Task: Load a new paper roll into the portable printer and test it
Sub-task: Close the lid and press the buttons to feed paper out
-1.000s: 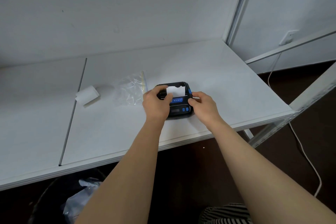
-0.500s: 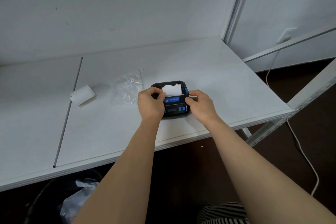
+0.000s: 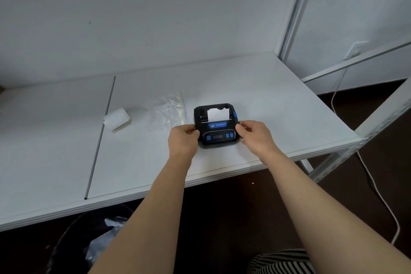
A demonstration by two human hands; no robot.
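Gripping the small black printer with blue buttons (image 3: 216, 125) by its two sides, the fingers (image 3: 191, 129) of the left hand (image 3: 183, 140) curl round its 9 o'clock edge and the right hand (image 3: 255, 137) round its 3 o'clock edge. A white paper strip (image 3: 218, 114) sticks out on top. The printer sits on the white tabletop (image 3: 278, 107). At its 9 o'clock lie a clear plastic bag (image 3: 168, 112) and a white paper roll (image 3: 116, 119).

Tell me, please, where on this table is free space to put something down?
Free: right of the printer up to the table edge, and the back strip along the wall. Crowded: left of the printer, with plastic bag and paper roll.
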